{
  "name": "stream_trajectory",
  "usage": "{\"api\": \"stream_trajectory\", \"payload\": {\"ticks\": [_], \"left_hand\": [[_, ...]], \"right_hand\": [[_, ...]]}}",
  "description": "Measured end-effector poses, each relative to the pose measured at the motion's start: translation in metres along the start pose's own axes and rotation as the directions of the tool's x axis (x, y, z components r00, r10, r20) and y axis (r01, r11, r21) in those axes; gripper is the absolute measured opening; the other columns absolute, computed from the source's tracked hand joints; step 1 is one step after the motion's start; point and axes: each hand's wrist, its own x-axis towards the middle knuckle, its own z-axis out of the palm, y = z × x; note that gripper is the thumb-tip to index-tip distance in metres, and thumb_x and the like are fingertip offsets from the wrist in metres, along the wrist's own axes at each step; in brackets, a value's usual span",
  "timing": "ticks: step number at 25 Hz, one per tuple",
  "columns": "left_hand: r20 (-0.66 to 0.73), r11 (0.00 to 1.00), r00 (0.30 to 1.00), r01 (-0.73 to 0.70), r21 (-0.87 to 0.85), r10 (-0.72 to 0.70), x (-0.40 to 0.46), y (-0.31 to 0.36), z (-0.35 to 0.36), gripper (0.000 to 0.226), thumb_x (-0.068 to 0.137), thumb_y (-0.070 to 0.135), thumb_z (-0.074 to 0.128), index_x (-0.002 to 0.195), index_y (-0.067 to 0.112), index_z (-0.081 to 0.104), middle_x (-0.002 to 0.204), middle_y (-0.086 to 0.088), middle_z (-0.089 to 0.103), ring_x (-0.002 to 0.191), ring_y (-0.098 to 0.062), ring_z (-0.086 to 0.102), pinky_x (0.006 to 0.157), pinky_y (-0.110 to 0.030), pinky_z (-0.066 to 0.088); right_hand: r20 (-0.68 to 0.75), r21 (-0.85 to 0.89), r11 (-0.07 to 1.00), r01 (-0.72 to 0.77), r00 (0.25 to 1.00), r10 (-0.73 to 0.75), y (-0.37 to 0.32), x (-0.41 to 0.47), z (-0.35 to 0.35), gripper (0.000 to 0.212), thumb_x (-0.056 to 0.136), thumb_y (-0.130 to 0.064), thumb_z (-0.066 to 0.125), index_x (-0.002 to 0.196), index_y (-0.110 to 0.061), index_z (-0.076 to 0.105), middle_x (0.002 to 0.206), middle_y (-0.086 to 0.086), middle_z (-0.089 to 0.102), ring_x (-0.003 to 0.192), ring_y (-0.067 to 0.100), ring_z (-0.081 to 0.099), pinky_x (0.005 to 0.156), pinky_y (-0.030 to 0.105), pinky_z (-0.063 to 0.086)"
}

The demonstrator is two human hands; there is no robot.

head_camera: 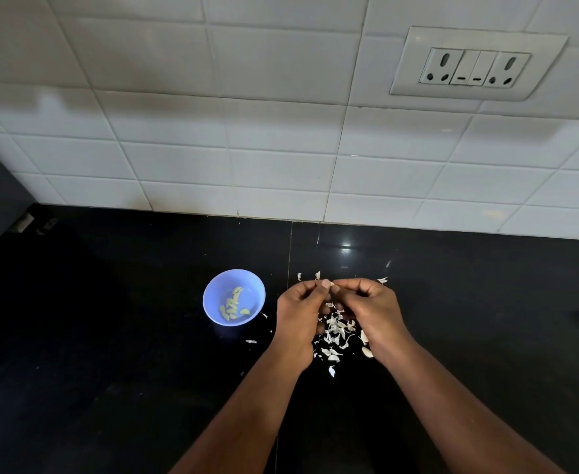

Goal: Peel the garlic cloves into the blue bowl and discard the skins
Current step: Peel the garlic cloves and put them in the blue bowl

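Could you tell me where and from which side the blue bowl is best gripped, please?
Pinch the blue bowl by its left rim, coming from above: it stands upright and open, and the hands and skins crowd its right.

Single view only, head-worn wide-angle camera. Looked forward and steeply down over black table [110, 336] toward tiled wall [247, 131] at back. Both forearms entered from bottom edge; left hand [300, 313] and right hand [371, 309] sat near, lower centre. Wall socket plate [476, 65] upper right. Straight lines bowed toward frame edges. No second view to share.
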Motion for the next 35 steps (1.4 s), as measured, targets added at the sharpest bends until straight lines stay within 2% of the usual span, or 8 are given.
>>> {"api": "stream_trajectory", "payload": {"ticks": [5, 10, 17, 23, 28, 30, 32, 35], "left_hand": [[0.012, 0.999, 1.000, -0.016, -0.049, 0.016, -0.005, 0.002, -0.002, 0.015, 0.100, 0.021, 0.070, 0.100, 0.008, 0.077, 0.077, 0.002, 0.070, 0.060, -0.003, 0.055, 0.049, -0.020, 0.037], [0.019, 0.997, 1.000, 0.007, -0.077, -0.006, -0.010, 0.006, -0.002, 0.015, 0.101, 0.019, 0.068, 0.102, 0.006, 0.076, 0.083, -0.005, 0.072, 0.062, -0.007, 0.058, 0.048, -0.020, 0.038], [0.056, 0.941, 0.998, -0.036, 0.337, 0.018, -0.010, 0.012, -0.005, 0.018, 0.104, 0.022, 0.051, 0.098, 0.013, 0.066, 0.079, 0.002, 0.067, 0.066, -0.011, 0.060, 0.048, -0.026, 0.042], [0.067, 0.878, 0.996, 0.013, 0.478, -0.051, -0.015, 0.009, -0.011, 0.020, 0.099, 0.027, 0.046, 0.086, 0.018, 0.059, 0.076, 0.002, 0.060, 0.065, -0.012, 0.057, 0.056, -0.029, 0.044], [0.062, 0.821, 0.998, -0.032, 0.570, -0.004, -0.011, 0.003, -0.020, 0.038, 0.098, 0.049, 0.062, 0.077, 0.018, 0.057, 0.070, 0.000, 0.059, 0.063, -0.012, 0.058, 0.056, -0.032, 0.048], [0.057, 0.830, 0.998, -0.039, 0.557, 0.009, -0.010, 0.002, -0.021, 0.030, 0.098, 0.043, 0.066, 0.084, 0.016, 0.066, 0.078, -0.004, 0.068, 0.069, -0.011, 0.061, 0.056, -0.031, 0.053], [0.072, 0.882, 0.997, -0.018, 0.470, -0.018, -0.012, 0.005, -0.022, 0.013, 0.101, 0.030, 0.063, 0.098, 0.027, 0.075, 0.092, -0.003, 0.075, 0.077, -0.009, 0.065, 0.062, -0.031, 0.057], [0.103, 0.958, 0.988, 0.080, 0.274, -0.112, -0.015, 0.013, -0.022, 0.016, 0.101, 0.026, 0.064, 0.103, 0.020, 0.079, 0.093, 0.002, 0.076, 0.080, -0.009, 0.068, 0.060, -0.031, 0.058]], "right_hand": [[0.058, 0.049, 0.999, -0.011, 0.998, 0.008, -0.001, -0.003, -0.002, 0.010, 0.096, -0.011, 0.072, 0.097, -0.008, 0.081, 0.085, 0.009, 0.079, 0.067, 0.010, 0.064, 0.060, 0.024, 0.053], [0.195, 0.267, 0.942, -0.205, 0.968, 0.155, 0.004, -0.003, -0.001, 0.015, 0.099, -0.011, 0.067, 0.103, 0.000, 0.076, 0.086, 0.008, 0.076, 0.063, 0.010, 0.063, 0.053, 0.021, 0.049], [0.188, 0.282, 0.938, -0.201, 0.970, 0.151, 0.015, -0.007, 0.005, 0.023, 0.102, -0.010, 0.062, 0.110, 0.009, 0.071, 0.079, 0.006, 0.067, 0.061, 0.009, 0.058, 0.051, 0.021, 0.046], [0.163, 0.382, 0.876, -0.295, 0.954, 0.250, 0.012, -0.013, 0.007, 0.012, 0.102, -0.015, 0.063, 0.099, -0.010, 0.074, 0.077, 0.000, 0.070, 0.058, 0.009, 0.060, 0.048, 0.022, 0.045], [0.016, 0.229, 0.961, -0.153, 0.988, 0.153, 0.015, -0.017, 0.001, 0.010, 0.098, -0.013, 0.070, 0.098, -0.007, 0.078, 0.080, 0.004, 0.071, 0.061, 0.009, 0.059, 0.053, 0.023, 0.047], [-0.020, 0.160, 0.981, -0.108, 0.993, 0.113, 0.015, -0.020, 0.001, 0.007, 0.096, -0.013, 0.073, 0.097, -0.009, 0.079, 0.076, 0.004, 0.071, 0.063, 0.009, 0.061, 0.056, 0.023, 0.049], [-0.046, 0.094, 0.994, -0.058, 0.997, 0.063, 0.015, -0.020, -0.001, 0.007, 0.095, -0.011, 0.074, 0.098, -0.011, 0.080, 0.075, 0.002, 0.073, 0.066, 0.008, 0.064, 0.058, 0.021, 0.052], [-0.046, -0.015, 1.000, 0.012, 0.999, -0.013, 0.015, -0.020, -0.006, 0.008, 0.095, -0.011, 0.074, 0.097, -0.015, 0.080, 0.082, 0.000, 0.077, 0.071, 0.009, 0.068, 0.065, 0.022, 0.055]]}}
